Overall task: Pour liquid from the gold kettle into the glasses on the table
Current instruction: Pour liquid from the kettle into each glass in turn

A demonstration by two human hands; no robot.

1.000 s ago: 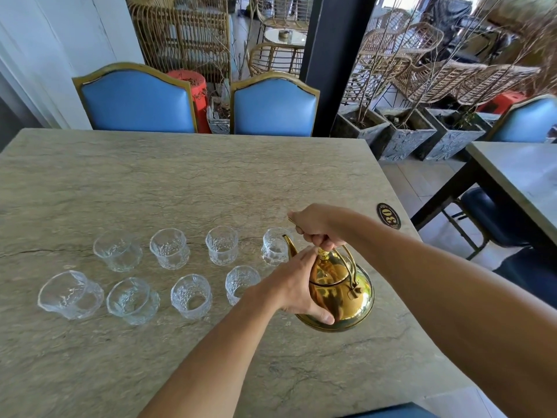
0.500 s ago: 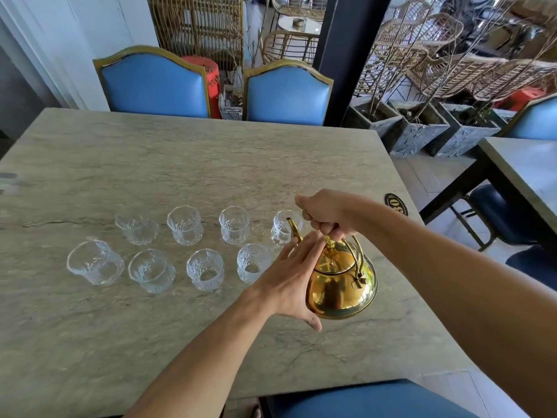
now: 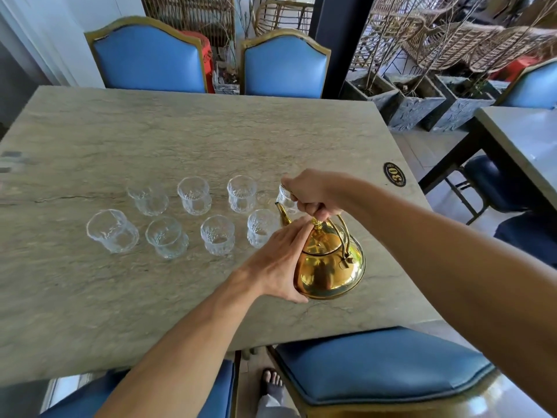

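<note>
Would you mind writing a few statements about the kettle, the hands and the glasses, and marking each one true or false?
1. The right hand holds the gold kettle by its handle. True.
2. The left hand is lifting a glass. False: it rests against the kettle's side, fingertips at the lid knob.
3. Eight glasses stand on the table in two rows. True, though the far right glass is partly hidden by the right hand.
4. The kettle's spout points away from the glasses. False: it points toward them.
5. The number plate on the table reads 12. False: it reads 30.
</note>
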